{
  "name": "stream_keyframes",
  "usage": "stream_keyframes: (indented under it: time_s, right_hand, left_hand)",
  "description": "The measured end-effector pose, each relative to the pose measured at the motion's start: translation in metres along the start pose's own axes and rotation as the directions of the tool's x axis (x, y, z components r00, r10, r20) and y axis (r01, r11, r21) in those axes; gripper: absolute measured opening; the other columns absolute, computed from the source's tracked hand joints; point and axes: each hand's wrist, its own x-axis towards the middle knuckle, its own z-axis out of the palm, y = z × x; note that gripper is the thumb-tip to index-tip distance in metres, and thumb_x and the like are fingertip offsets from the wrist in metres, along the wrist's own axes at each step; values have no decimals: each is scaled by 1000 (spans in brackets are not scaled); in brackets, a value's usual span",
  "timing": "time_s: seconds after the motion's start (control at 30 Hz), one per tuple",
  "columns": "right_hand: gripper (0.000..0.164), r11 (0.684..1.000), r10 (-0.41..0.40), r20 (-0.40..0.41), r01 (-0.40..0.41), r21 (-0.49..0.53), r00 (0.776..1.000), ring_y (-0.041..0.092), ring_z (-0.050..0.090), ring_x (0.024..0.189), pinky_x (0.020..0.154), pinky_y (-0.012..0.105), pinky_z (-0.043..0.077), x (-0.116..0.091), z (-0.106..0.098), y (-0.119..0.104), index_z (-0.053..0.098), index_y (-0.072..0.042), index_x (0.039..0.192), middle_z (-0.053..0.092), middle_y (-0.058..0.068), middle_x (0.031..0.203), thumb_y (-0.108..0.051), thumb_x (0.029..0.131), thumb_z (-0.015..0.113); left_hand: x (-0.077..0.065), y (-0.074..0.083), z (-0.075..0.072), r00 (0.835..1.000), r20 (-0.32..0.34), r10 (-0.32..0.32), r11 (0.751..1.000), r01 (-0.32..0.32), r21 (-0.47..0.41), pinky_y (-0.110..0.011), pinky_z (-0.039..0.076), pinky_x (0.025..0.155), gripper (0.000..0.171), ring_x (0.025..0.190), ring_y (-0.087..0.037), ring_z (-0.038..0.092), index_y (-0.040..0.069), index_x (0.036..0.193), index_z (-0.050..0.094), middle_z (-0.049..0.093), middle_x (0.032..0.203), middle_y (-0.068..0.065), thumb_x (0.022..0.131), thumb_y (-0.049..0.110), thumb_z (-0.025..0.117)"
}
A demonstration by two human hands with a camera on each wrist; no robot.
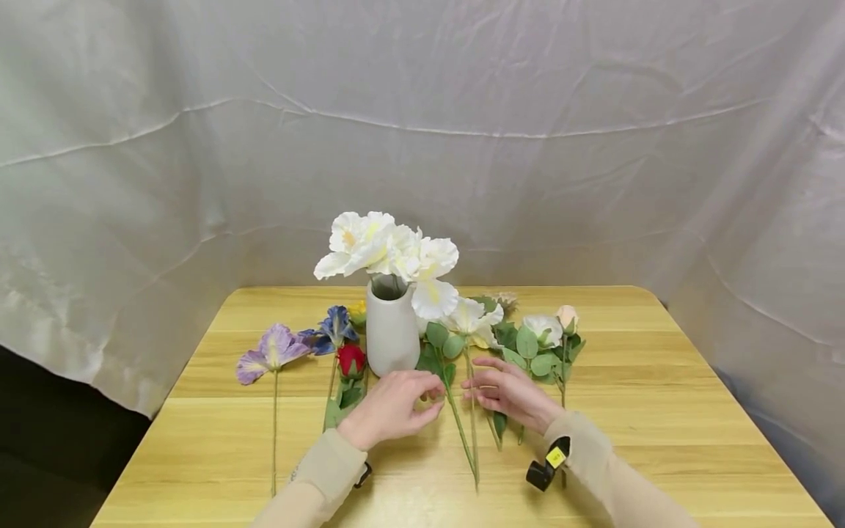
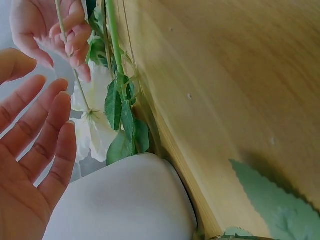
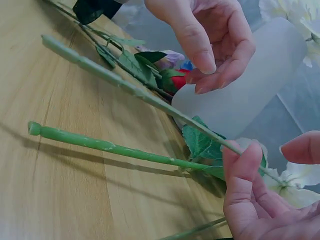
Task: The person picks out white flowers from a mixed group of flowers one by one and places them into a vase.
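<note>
In the head view my right hand [image 1: 511, 392] is at the stem of a white artificial iris [image 1: 474, 320]. The right wrist view shows this stem [image 3: 130, 90] caught in the curled fingers, raised off the table, its thumb standing apart. My left hand [image 1: 399, 403] is in front of the vase, fingers loosely bent and empty; the left wrist view shows its palm [image 2: 30, 165] and spread fingers. The white vase [image 1: 391, 337] stands upright with several white irises [image 1: 379, 246] leaning out of its mouth. A green leafy stem [image 1: 458, 425] lies beside the raised iris.
Left of the vase lie a purple iris [image 1: 273, 352], a blue iris [image 1: 335, 328], a red rose [image 1: 351, 361] and a partly hidden yellow flower [image 1: 357, 312]. To the right lie a white flower [image 1: 544, 330] and a pale peach rosebud [image 1: 566, 317]. Grey cloth [image 1: 495, 183] hangs behind the wooden table [image 1: 660, 425].
</note>
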Motion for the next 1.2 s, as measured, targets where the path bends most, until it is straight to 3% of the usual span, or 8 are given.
stream_keyframes:
  time_s: [0.2, 0.47, 0.63, 0.8, 0.97, 1.2]
  right_hand:
    - [57, 1000, -6, -20, 6, -15, 1000, 6, 68, 83, 70, 12, 54, 8, -1, 3, 33, 11, 145, 71, 1, 97, -23, 104, 54]
    - [39, 1000, -18, -58, 18, -8, 998, 4, 66, 77, 67, 11, 54, 12, 2, 6, 45, 7, 133, 70, -2, 90, -17, 103, 56]
    - [39, 1000, -30, -61, 30, 0, 998, 4, 65, 76, 66, 11, 54, 11, 4, 6, 44, 8, 133, 69, -2, 89, -13, 102, 56]
    - [41, 998, -56, -62, 54, -26, 997, 5, 64, 77, 67, 12, 53, 9, 4, 6, 44, 10, 133, 68, -1, 90, -13, 101, 58]
    - [33, 992, -104, -83, 98, -75, 991, 6, 65, 77, 66, 13, 53, 6, 5, 3, 50, 7, 126, 69, -1, 89, -14, 101, 59]
    - [29, 975, -198, -142, 180, -133, 970, 8, 67, 76, 68, 16, 55, 2, 11, -7, 53, 8, 123, 72, 1, 88, -11, 102, 56]
  left_hand:
    - [-1, 0, 1, 1000, 19, -11, 1000, 11, 15, -13, 52, 69, 9, 78, -7, 68, 16, 99, 73, 76, 92, 4, 91, 21, 71]
    - [-3, 2, 5, 997, 70, -38, 997, 33, 65, -13, 51, 67, 13, 78, -6, 67, 17, 102, 73, 75, 94, 6, 92, 25, 69]
    - [-5, 3, 10, 996, 78, -35, 996, 28, 87, -12, 49, 65, 14, 76, -4, 65, 19, 103, 72, 74, 92, 7, 91, 26, 70]
    - [-7, 1, 11, 996, 78, -36, 996, 29, 84, -12, 50, 67, 15, 78, -5, 66, 19, 104, 72, 74, 93, 7, 92, 27, 70]
    - [-10, -1, 10, 997, 64, -35, 997, 30, 71, -15, 52, 69, 18, 81, -8, 69, 17, 107, 73, 75, 96, 5, 92, 26, 69]
    - [-14, -3, 2, 998, 15, -68, 996, 68, 51, -20, 56, 76, 19, 87, -11, 71, 16, 109, 73, 76, 102, 4, 93, 25, 70]
